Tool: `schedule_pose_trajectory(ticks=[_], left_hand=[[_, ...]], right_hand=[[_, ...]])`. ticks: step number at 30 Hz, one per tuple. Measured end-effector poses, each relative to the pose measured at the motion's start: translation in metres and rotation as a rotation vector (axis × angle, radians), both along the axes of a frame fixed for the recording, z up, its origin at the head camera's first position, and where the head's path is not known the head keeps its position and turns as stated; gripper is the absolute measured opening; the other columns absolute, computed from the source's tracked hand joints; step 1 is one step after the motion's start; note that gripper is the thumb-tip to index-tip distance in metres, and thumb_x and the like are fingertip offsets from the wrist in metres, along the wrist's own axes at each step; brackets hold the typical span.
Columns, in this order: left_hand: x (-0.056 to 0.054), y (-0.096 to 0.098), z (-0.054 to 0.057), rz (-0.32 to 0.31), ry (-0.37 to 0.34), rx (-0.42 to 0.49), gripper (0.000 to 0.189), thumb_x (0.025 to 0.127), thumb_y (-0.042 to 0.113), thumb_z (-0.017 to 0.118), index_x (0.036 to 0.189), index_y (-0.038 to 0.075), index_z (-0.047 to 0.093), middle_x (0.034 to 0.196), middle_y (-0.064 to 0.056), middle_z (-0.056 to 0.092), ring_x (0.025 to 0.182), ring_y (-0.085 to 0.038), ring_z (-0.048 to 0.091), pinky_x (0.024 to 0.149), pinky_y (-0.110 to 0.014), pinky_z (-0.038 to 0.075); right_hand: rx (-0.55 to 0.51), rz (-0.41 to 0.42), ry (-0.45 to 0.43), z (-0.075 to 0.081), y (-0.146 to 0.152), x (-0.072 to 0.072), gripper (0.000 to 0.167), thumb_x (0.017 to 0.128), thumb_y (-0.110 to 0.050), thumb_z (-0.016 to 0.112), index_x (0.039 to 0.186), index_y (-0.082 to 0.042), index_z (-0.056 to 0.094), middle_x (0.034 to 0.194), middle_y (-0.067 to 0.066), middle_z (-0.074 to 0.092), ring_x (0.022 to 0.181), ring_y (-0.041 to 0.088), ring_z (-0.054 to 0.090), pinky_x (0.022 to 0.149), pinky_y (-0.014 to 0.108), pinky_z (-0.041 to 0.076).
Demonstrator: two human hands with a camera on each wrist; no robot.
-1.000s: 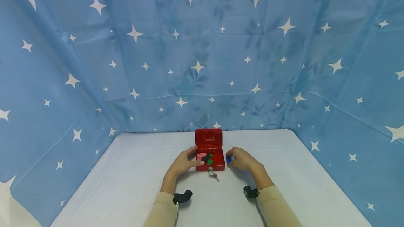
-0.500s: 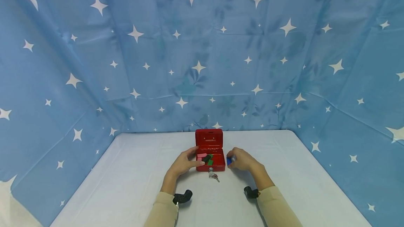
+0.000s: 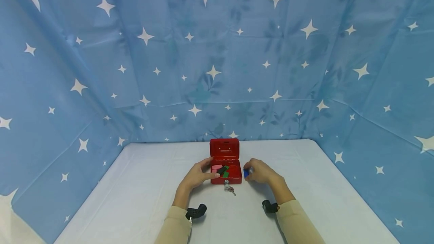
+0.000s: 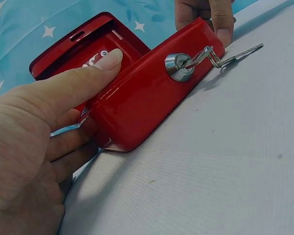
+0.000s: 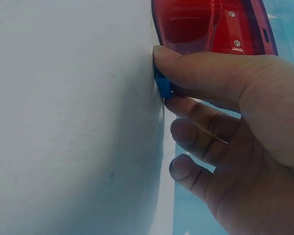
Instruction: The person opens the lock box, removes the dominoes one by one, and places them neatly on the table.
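A small red cash box (image 3: pixel 234 180) stands on the table with its lid (image 3: pixel 224 143) raised. My left hand (image 3: pixel 196 174) grips the box's left side, thumb over the rim and fingers along the outside wall. Inside lie pink pieces (image 3: pixel 216 167), green pieces (image 3: pixel 226 174) and a dark piece (image 3: pixel 221 170). Just off the box's right wall, my right hand (image 3: pixel 260 171) pinches a small blue block (image 5: pixel 163 86) between thumb and forefinger, close to the tabletop. Most of that block is hidden behind the thumb. From the front lock (image 4: pixel 179 67) hang keys (image 3: pixel 232 190) on a ring.
A white cloth covers the table (image 3: pixel 142 183). Behind it and along both sides hangs a blue curtain (image 3: pixel 169 86) with white stars. Black wrist-worn devices sit at the left cuff (image 3: pixel 196 211) and the right cuff (image 3: pixel 269 206).
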State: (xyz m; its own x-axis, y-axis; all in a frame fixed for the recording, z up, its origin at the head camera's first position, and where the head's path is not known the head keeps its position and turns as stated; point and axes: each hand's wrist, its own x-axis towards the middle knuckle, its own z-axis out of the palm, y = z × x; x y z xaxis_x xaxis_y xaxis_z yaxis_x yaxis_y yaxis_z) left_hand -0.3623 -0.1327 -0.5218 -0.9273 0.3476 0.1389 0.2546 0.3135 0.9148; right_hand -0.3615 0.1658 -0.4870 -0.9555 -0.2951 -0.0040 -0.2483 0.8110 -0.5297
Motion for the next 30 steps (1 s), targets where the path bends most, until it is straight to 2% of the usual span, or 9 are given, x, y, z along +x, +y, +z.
schedule_pose_trajectory(ticks=[11, 17, 30], left_hand=[[-0.0002, 0.0000, -0.0020, 0.005, -0.002, -0.008, 0.083, 0.087, 0.032, 0.084, 0.157, 0.009, 0.046, 0.160, -0.013, 0.049, 0.151, -0.038, 0.041, 0.119, -0.062, 0.038], [-0.0013, -0.0005, -0.0025, 0.022, 0.003, -0.038, 0.085, 0.085, 0.038, 0.085, 0.158, 0.014, 0.046, 0.160, -0.009, 0.050, 0.151, -0.035, 0.041, 0.121, -0.060, 0.037], [-0.0023, -0.0005, -0.0036, 0.021, 0.001, -0.047, 0.086, 0.085, 0.038, 0.085, 0.158, 0.014, 0.046, 0.161, -0.008, 0.049, 0.152, -0.034, 0.040, 0.121, -0.060, 0.036]], right_hand=[[-0.005, -0.005, -0.007, -0.0004, 0.0012, 0.0017, 0.045, 0.079, -0.009, 0.089, 0.121, -0.008, 0.074, 0.117, 0.005, 0.071, 0.116, 0.027, 0.064, 0.105, 0.053, 0.054], [-0.008, 0.011, 0.001, 0.0029, 0.0020, 0.0017, 0.045, 0.078, -0.008, 0.089, 0.120, -0.006, 0.074, 0.118, 0.007, 0.071, 0.118, 0.030, 0.064, 0.106, 0.055, 0.053], [-0.035, -0.025, -0.025, 0.0039, 0.0040, -0.0001, 0.047, 0.082, -0.015, 0.088, 0.126, -0.009, 0.072, 0.124, 0.006, 0.071, 0.122, 0.031, 0.062, 0.104, 0.057, 0.054]])
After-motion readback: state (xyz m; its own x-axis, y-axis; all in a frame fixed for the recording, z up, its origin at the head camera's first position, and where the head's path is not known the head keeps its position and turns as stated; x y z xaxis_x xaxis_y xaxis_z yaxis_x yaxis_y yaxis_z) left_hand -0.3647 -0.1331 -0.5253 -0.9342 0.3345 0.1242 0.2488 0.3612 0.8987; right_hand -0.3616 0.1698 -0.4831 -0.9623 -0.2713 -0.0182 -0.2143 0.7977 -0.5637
